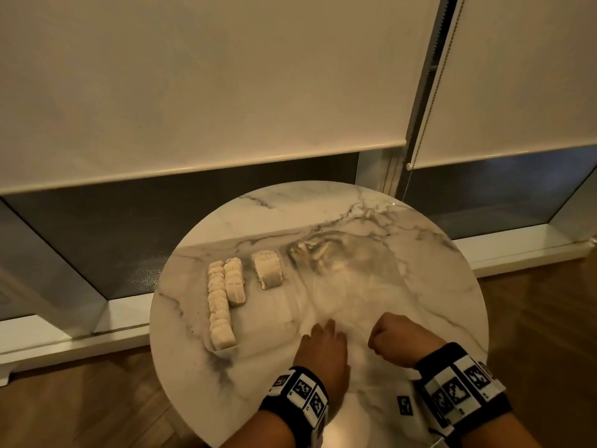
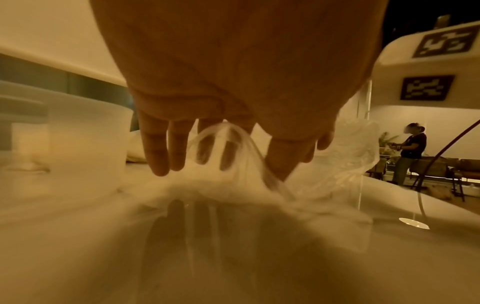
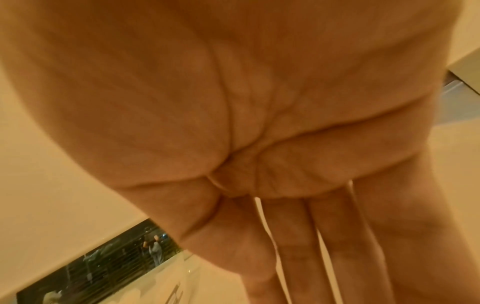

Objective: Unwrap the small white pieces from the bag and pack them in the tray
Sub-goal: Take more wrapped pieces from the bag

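At the tabletop's point(image 1: 323, 208) six o'clock, the left hand point(image 1: 323, 347) pinches the bag point(image 1: 352, 286), seemingly to open it, while the right hand point(image 1: 400, 341) looks fisted, its grip unclear.

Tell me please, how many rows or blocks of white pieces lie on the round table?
3: a long row at the table's left, a shorter row touching its right side, and a separate block further right. More may be hidden in the clear bag.

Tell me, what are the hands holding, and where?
The left hand pinches the near edge of the thin clear plastic bag. Whether the right hand holds anything cannot be told.
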